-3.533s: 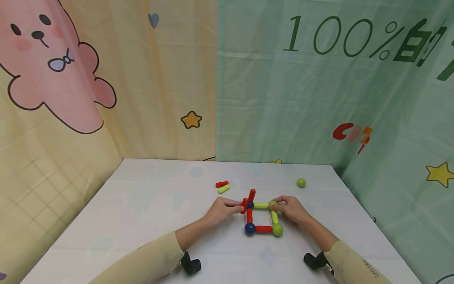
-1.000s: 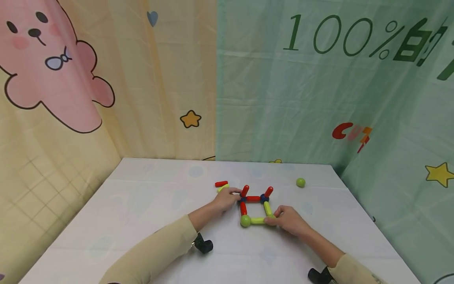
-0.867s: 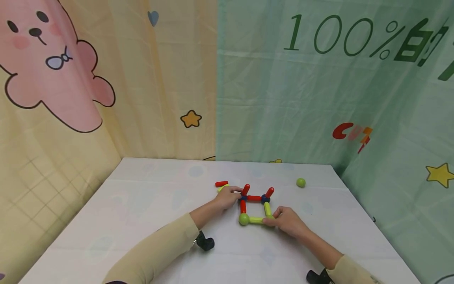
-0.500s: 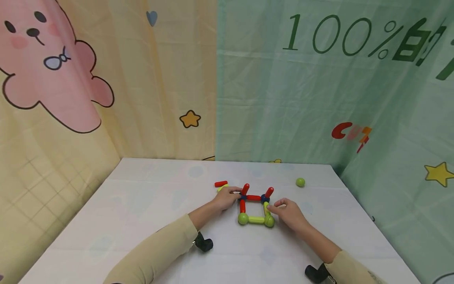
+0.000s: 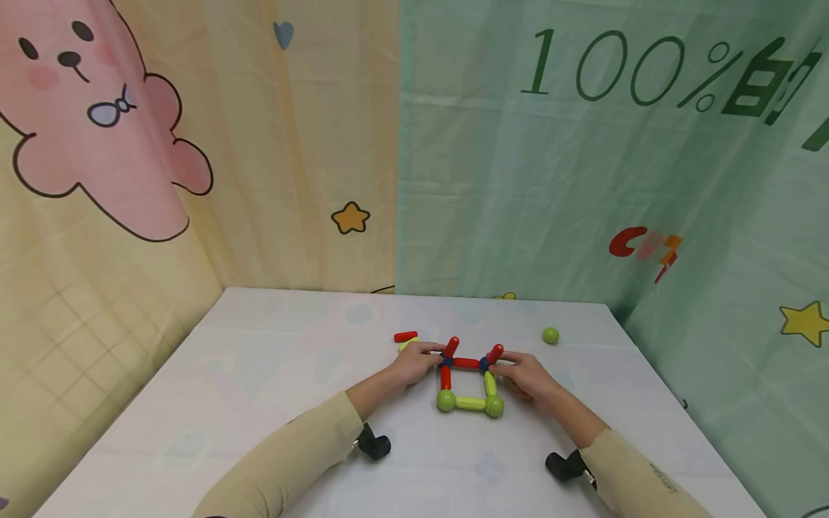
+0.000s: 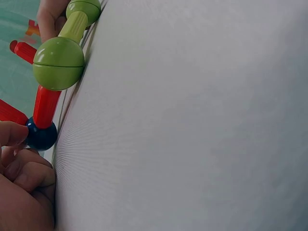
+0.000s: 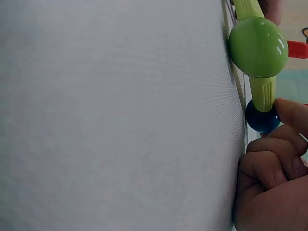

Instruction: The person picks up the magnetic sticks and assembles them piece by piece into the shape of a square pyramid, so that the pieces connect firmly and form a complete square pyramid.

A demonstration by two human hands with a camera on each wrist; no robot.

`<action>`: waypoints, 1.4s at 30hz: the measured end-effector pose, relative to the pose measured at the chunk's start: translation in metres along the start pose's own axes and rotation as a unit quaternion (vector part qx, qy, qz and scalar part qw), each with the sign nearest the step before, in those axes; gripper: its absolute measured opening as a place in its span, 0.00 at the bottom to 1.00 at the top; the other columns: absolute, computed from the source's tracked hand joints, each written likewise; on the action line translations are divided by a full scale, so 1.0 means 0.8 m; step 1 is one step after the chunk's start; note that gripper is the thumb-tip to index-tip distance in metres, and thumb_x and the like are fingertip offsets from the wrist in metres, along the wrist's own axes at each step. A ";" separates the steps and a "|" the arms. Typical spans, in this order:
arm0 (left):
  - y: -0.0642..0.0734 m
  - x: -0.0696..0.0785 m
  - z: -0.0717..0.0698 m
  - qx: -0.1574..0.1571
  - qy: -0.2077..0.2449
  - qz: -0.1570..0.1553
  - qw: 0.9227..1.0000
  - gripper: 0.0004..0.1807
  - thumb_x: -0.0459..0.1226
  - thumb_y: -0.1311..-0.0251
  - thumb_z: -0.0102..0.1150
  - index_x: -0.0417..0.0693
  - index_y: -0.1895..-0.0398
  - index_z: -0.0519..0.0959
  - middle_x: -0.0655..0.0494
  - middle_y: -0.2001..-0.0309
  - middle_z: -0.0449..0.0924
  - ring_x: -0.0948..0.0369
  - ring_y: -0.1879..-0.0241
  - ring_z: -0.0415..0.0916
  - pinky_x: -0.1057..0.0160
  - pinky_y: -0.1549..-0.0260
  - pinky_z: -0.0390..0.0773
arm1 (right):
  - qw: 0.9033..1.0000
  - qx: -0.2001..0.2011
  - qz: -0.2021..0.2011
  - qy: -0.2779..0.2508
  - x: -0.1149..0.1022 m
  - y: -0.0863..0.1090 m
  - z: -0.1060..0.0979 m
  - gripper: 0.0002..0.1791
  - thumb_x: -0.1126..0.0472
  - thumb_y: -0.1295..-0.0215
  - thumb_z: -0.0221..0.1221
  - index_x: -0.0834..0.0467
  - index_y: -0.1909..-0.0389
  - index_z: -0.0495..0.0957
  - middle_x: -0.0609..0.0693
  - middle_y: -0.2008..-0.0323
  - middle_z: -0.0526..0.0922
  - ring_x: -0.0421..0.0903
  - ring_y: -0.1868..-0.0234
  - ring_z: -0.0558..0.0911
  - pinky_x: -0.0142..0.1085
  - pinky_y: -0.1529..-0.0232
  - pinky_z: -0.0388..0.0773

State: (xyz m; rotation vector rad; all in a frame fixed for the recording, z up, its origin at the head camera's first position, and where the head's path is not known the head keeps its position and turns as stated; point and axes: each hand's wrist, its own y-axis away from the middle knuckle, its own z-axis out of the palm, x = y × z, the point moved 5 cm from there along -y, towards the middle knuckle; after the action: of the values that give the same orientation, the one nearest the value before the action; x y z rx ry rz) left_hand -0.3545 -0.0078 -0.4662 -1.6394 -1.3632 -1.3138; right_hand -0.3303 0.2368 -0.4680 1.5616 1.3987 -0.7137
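Note:
A square toy frame of rods and balls lies on the table before me. Its far corners are a left blue ball [image 6: 42, 134] and a right blue ball [image 7: 262, 119]; green balls, left [image 5: 446, 400] and right [image 5: 494, 406], form the near ones. Two sides are red rods, the others yellow-green. From each blue ball a red rod [image 5: 451, 347] sticks up at a tilt. My left hand [image 5: 414, 362] pinches the left blue ball, its lower fingers curled against the tabletop. At the other far corner, my right hand [image 5: 527, 374] holds the right blue ball between thumb and fingers.
Behind my left hand lie a loose red rod [image 5: 406, 336] and a partly covered yellow-green rod [image 5: 407, 344]. A loose green ball [image 5: 550, 335] sits at the back right of the white table [image 5: 291, 331]. Printed curtains hang behind and at both sides.
The frame has been turned so both blue balls lie at the back. My right hand let go of the near-right green ball and moved up to the far-right blue ball; lately my left hand stayed put.

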 end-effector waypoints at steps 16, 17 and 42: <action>0.007 0.002 -0.040 0.129 -0.042 0.045 0.990 0.15 0.35 0.39 0.65 0.44 0.50 0.85 0.54 0.70 0.75 0.60 0.72 0.67 0.67 0.73 0.68 | 1.000 -0.003 -0.006 0.014 0.001 -0.006 0.002 0.30 0.54 0.34 0.64 0.60 0.33 0.73 0.44 0.88 0.58 0.42 0.88 0.55 0.33 0.84 0.54; 0.007 0.002 -0.043 0.141 -0.044 0.042 0.988 0.14 0.35 0.39 0.66 0.44 0.50 0.85 0.54 0.68 0.76 0.60 0.71 0.68 0.68 0.72 0.69 | 1.000 -0.003 -0.008 0.015 0.001 -0.006 0.002 0.30 0.54 0.34 0.64 0.60 0.33 0.73 0.44 0.88 0.58 0.42 0.88 0.55 0.33 0.84 0.54; -0.004 -0.008 -0.059 0.224 -0.106 -0.023 0.969 0.11 0.35 0.42 0.70 0.41 0.57 0.89 0.45 0.51 0.86 0.50 0.49 0.80 0.50 0.44 0.78 | 1.000 -0.005 -0.002 0.009 0.004 -0.008 0.002 0.30 0.52 0.34 0.64 0.58 0.33 0.74 0.45 0.88 0.58 0.43 0.88 0.55 0.33 0.84 0.54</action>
State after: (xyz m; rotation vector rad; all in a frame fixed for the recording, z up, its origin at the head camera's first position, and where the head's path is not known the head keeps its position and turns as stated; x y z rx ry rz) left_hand -0.3717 -0.0518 -0.4582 -1.4653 -1.6876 -0.7890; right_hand -0.3359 0.2368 -0.4730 1.5610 1.4175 -0.6952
